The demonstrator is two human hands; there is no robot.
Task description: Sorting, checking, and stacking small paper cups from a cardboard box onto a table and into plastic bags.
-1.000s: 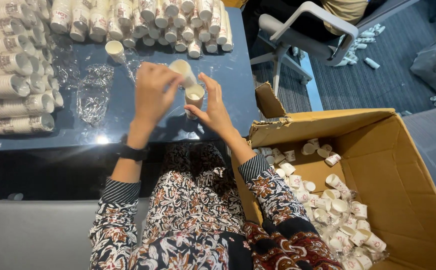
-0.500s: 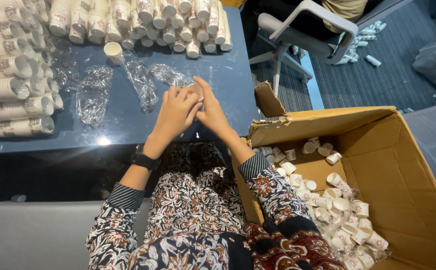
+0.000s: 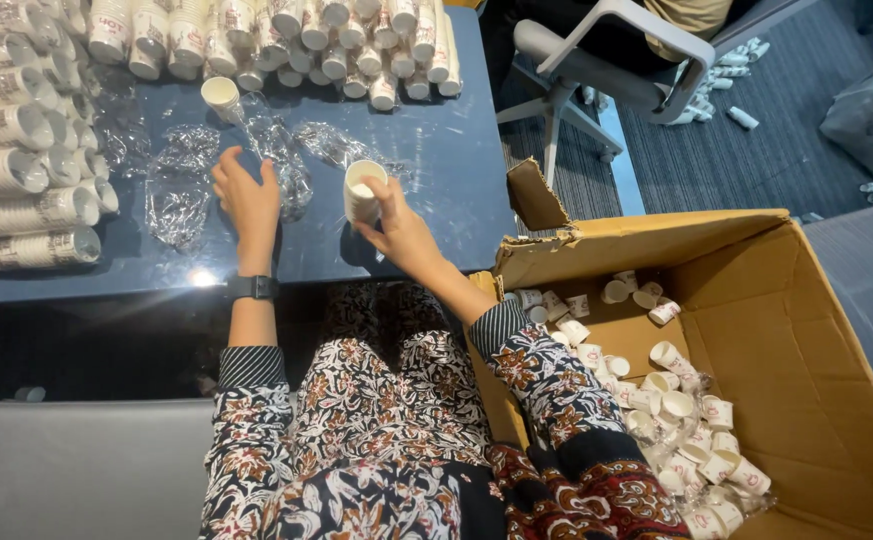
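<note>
Cardboard box: nearest on my right, open, loose small paper cups heaped in its far corner.
Right hand: I see it raised over the near edge of the dark table, fingers curled and pinching a short stack of cups by its side wall, thumb on the near side.
Stack of cups: held just above the tabletop, mouth tilted up toward me; it sits between my two hands.
Handling: I judge it very light, thin-walled and easy to crush; the nested cups could slide apart, so a gentle grip around the middle of the wall suits it, not the rim.
Left hand: fingers loosely spread, holding nothing, palm down over crumpled clear plastic wrap; whether the fingertips touch it I cannot tell.
Single cup: upright, beyond the left hand, apart from it.
Cup stacks: laid in rows along the far edge and the left side of the table.
Office chair: beyond the table, on carpet.
</note>
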